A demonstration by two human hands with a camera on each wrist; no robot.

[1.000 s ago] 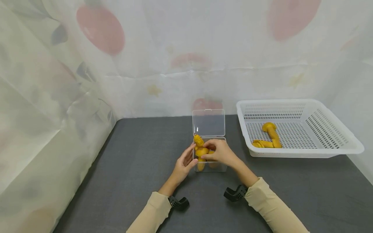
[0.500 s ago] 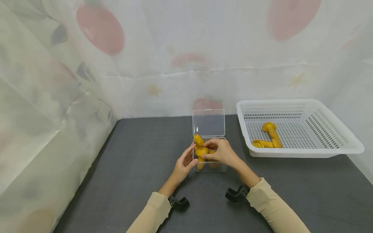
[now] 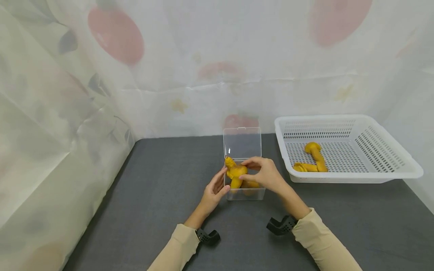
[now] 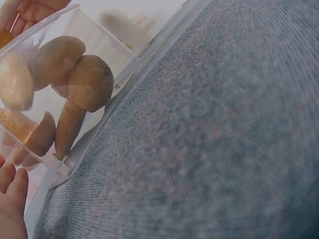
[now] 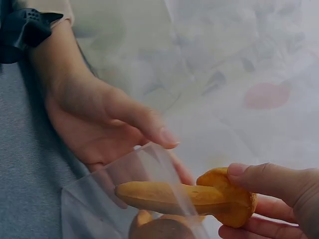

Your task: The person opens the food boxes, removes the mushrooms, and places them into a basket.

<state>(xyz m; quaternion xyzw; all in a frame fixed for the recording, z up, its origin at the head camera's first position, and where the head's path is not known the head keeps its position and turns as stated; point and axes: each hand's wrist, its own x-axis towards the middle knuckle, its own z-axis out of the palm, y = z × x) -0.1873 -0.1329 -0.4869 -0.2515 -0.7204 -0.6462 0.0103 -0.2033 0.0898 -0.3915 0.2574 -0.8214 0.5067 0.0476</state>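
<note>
A clear plastic box (image 3: 245, 195) stands on the dark table with its lid (image 3: 242, 143) raised at the back. Several yellow-brown mushrooms (image 4: 88, 82) fill its inside, seen through the wall in the left wrist view. At the box's left side, my left hand (image 3: 214, 191) rests with relaxed fingers and the thumb near the front corner. My right hand (image 3: 266, 175) pinches a yellow mushroom (image 5: 219, 201) by its cap between thumb and fingers, over the box opening. Its stem points toward my left hand, behind the clear wall in the right wrist view. Another mushroom (image 3: 229, 162) sticks up at the back left corner.
A white perforated basket (image 3: 356, 175) stands to the right, with yellow mushrooms (image 3: 315, 152) lying in its left part. A printed curtain (image 3: 190, 56) hangs behind the table and along the left side. Each wrist wears a black camera mount.
My right hand has shifted slightly right and up with the pinched mushroom, whose cap now lies farther right and whose stem tilts more. The left hand and the box stay nearly in place.
</note>
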